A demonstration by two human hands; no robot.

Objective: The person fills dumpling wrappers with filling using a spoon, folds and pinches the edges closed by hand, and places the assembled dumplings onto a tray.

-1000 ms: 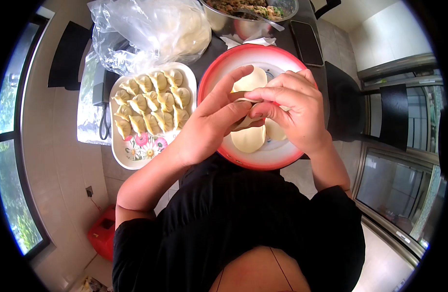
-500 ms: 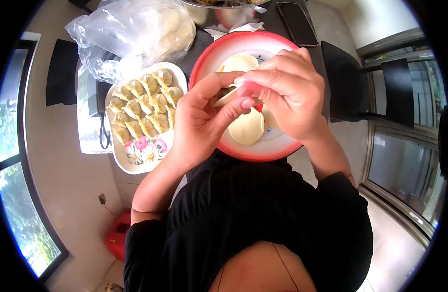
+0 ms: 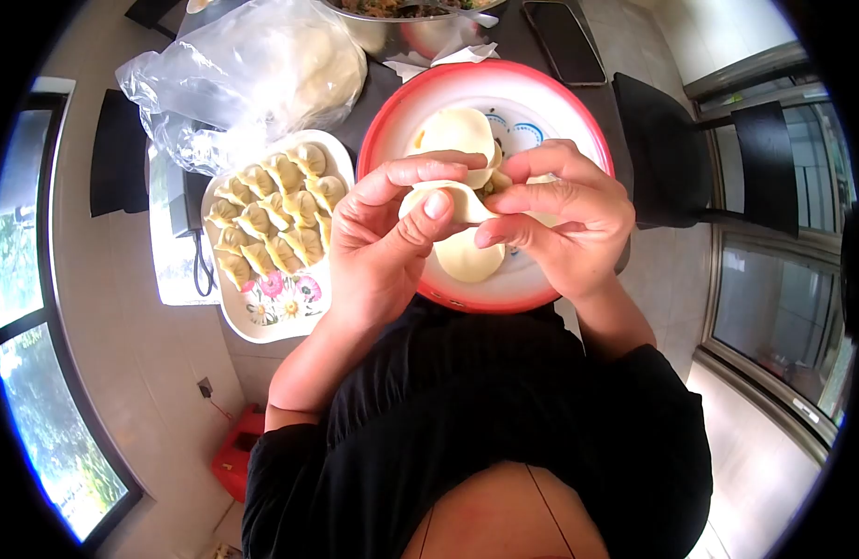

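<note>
A partly folded dumpling (image 3: 459, 204) is held between my two hands above a red-rimmed white plate (image 3: 578, 121). My left hand (image 3: 384, 228) grips its left side, thumb in front and fingers behind. At the right end, my right hand (image 3: 569, 212) pinches the dough edge between thumb and fingers. A little dark filling shows near the right fingertips. Flat round dough wrappers lie on the plate: one wrapper (image 3: 457, 132) behind the hands and another wrapper (image 3: 471, 256) below them. My hands partly cover other pieces of dough.
To the left, a flowered white tray (image 3: 261, 321) carries rows of pleated dumplings (image 3: 278, 210). Behind it lies a clear plastic bag (image 3: 252, 70) with pale dough inside. A metal bowl of filling (image 3: 401, 11) stands at the back, near a black phone (image 3: 564, 45). A black chair (image 3: 658, 154) is at right.
My right hand has lowered and turned, moving its pinch to the dumpling's right end. More of the folded dough now shows between the hands. The camera view has shifted slightly.
</note>
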